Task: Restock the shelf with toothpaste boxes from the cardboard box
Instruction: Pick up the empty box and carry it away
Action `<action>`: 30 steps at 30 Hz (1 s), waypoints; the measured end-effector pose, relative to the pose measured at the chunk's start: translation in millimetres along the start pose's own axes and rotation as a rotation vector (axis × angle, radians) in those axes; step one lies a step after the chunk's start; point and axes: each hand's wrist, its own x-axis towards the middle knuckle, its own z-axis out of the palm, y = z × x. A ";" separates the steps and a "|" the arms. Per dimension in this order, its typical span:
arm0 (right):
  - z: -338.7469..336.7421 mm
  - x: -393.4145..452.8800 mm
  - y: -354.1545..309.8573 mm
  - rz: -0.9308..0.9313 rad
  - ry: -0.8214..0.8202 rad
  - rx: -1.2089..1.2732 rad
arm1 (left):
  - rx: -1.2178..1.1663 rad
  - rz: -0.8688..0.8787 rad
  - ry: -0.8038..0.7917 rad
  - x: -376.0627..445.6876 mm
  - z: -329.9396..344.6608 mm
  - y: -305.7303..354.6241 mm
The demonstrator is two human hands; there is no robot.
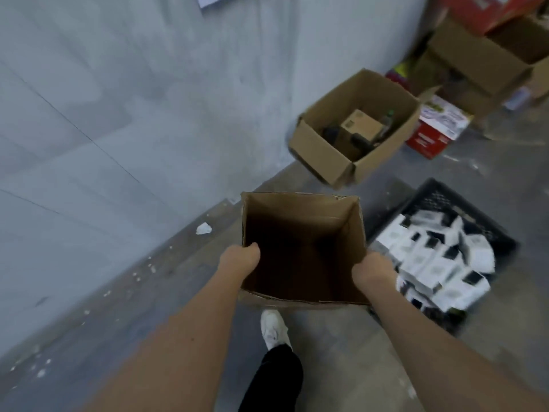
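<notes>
both forearms are bare to the frame's edge, with no sleeves, watch or rings in view on the hands. one leg wears a black trouser leg (271, 379), ending in a white lace-up sneaker (274, 328), slightly blurred.

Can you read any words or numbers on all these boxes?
None can be read.
Red and white box: print too blurred.
White boxes in the black crate: marks too blurred.
Small box in the open carton: label too small.
Held box: no print shows.
</notes>
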 end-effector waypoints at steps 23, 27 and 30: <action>44.4 421.8 -205.0 -0.298 -0.096 -0.059 | -0.505 -0.251 0.020 364.1 54.6 173.4; 62.2 461.2 -218.0 -0.327 -0.103 -0.087 | -0.567 -0.276 0.045 402.7 73.2 175.7; 71.0 475.9 -225.8 -0.381 -0.079 -0.134 | -0.622 -0.286 0.090 416.8 81.8 175.3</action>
